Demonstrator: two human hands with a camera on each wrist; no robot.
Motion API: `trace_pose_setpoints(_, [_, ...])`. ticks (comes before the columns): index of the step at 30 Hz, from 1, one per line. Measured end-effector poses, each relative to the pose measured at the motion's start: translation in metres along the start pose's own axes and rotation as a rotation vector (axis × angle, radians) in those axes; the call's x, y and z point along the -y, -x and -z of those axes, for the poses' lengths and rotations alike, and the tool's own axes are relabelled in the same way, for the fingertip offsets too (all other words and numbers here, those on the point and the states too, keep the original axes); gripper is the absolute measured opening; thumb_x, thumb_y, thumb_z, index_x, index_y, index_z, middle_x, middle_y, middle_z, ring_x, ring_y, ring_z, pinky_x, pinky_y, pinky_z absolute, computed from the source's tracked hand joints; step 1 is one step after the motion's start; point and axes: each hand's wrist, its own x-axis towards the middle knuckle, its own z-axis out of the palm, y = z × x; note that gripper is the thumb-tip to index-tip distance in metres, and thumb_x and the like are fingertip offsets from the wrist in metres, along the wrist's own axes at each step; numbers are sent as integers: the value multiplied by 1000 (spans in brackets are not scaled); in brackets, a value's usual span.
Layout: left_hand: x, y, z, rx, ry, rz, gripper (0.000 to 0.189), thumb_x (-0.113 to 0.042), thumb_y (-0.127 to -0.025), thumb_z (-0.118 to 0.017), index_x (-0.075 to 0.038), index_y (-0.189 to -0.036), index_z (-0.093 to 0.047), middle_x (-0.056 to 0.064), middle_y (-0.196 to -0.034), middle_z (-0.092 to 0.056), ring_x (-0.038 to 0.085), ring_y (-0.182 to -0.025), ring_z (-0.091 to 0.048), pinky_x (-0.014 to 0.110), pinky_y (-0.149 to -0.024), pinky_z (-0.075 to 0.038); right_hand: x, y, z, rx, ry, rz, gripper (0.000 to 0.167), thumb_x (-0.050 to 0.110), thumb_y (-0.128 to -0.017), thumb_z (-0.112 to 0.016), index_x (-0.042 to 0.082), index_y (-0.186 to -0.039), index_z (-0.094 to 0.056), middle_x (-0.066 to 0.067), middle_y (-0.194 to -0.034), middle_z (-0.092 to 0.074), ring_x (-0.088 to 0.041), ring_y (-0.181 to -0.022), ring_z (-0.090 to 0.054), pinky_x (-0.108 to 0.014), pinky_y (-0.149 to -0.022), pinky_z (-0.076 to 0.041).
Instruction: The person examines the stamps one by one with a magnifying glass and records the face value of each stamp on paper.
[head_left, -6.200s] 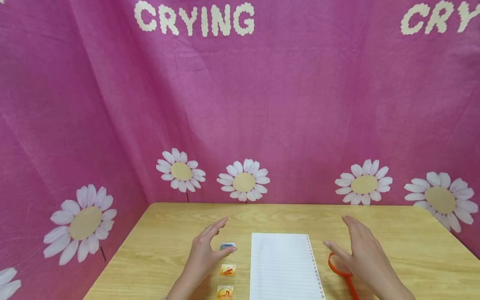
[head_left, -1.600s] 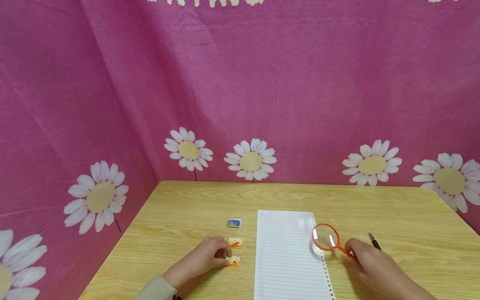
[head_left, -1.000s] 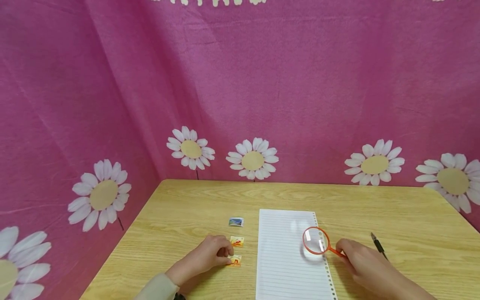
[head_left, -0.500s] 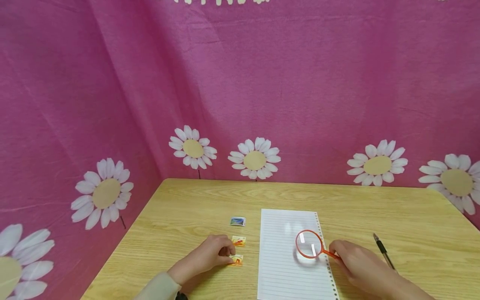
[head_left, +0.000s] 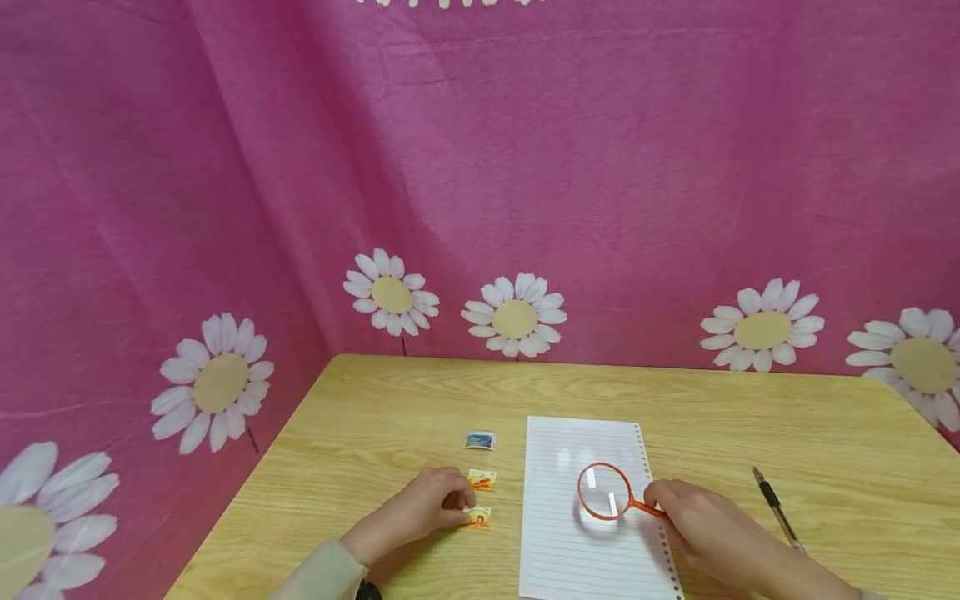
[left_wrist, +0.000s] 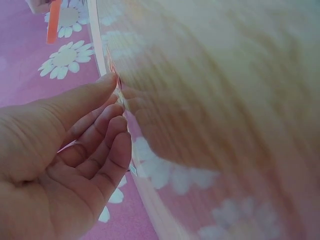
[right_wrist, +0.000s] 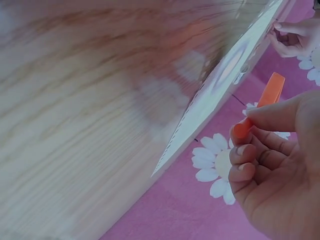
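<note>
In the head view my right hand (head_left: 701,521) grips a magnifying glass by its orange handle (right_wrist: 270,90). Its round lens (head_left: 604,492) hovers over a lined sheet of paper (head_left: 570,558), casting a shadow there. My left hand (head_left: 423,508) rests on the table, thumb and curled fingers at the left edge of an orange and yellow stamp (head_left: 482,517). A second orange and yellow stamp (head_left: 486,479) lies just beyond it, by the fingers. Farther back is a blue and green stamp (head_left: 481,440). In the left wrist view the thumb (left_wrist: 107,82) meets the stamp edge.
A black-gripped pen (head_left: 776,504) lies on the wooden table (head_left: 375,400) to the right of the right hand. Punched holes run down the paper's right side. A pink curtain (head_left: 600,167) with white daisies hangs behind the table and along its left.
Both hands were raised and empty at first. The right has since picked up the magnifying glass and brought it left over the paper; the left came down to the nearest stamp and has stayed.
</note>
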Motion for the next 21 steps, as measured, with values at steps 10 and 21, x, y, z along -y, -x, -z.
trace_pose_setpoints(10, [-1,-1,-1,3,8,14,10,-11,-83,-76,-8,-85,-67,1,-75,-61,-4,-67,-45,12,-62,-42,8,-11,-8,-6,-30,59,22,4,-83,-69,17,-92,-54,18,-78,-52,6,-70,-44,-13,-59,-38])
trace_pose_setpoints(21, [-1,0,1,15,29,17,9,-11,-84,-75,-8,-87,-67,1,-77,-62,-3,-67,-47,13,-64,-43,18,-22,-14,-12,-33,120,30,2,-73,-72,19,-90,-54,18,-79,-51,5,-70,-45,-14,-61,-39])
